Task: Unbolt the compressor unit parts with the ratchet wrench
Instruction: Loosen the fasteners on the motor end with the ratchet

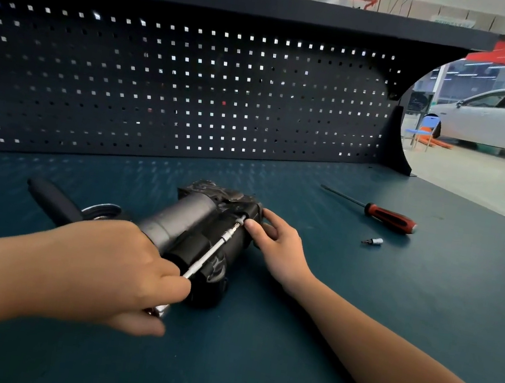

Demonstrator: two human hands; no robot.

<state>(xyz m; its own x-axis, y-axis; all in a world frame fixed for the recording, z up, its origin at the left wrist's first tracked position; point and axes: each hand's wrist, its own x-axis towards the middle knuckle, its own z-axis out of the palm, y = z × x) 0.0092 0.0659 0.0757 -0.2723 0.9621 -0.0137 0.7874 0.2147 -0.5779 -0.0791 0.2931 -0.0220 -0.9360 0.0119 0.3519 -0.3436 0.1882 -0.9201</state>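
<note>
the left hand's (121,273) fingers curled round the ratchet wrench (212,254), its tip at the far end of the compressor unit (181,223) lying on the bench (287,344), the right hand (275,247) gripping that end — unbolting seemed in hand, steady turns next.

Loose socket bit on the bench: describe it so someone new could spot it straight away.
Look at the teal workbench top, right of the dark compressor unit. A red-and-black screwdriver lies there, and the socket bit lies just nearer the camera than its handle. It is the only short silver stub with no handle.
</note>
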